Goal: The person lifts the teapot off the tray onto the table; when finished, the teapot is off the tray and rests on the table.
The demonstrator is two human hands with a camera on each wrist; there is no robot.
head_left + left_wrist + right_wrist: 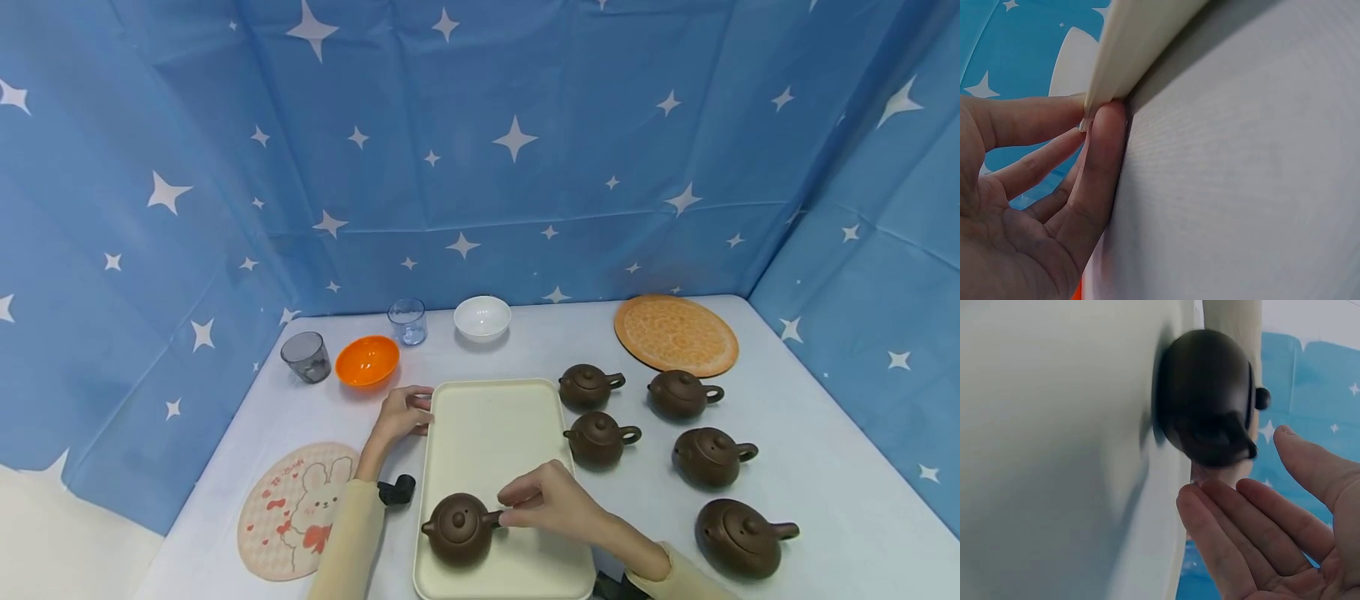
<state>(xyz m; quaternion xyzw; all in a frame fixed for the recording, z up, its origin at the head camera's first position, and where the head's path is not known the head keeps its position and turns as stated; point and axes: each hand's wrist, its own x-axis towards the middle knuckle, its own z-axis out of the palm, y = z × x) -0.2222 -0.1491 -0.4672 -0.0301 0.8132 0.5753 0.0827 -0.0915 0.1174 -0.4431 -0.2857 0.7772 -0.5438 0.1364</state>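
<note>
A dark brown teapot [461, 530] stands on the near end of a cream rectangular tray [495, 433]. My right hand [551, 502] is at the handle side of this teapot. In the right wrist view its fingers [1254, 540] stretch out, the thumb is apart, and a gap separates them from the teapot handle [1241, 434]. At the tray's far left corner, my left hand [401, 414] pinches the rim. The left wrist view has thumb and fingers [1104, 150] on either side of the tray edge [1116, 56].
Several more brown teapots [708, 457] stand right of the tray; the nearest two are close beside its edge. Behind are a grey glass [307, 357], orange bowl [367, 362], blue glass [408, 322], white bowl [482, 319] and round orange mat [677, 335]. A rabbit mat [281, 517] lies left.
</note>
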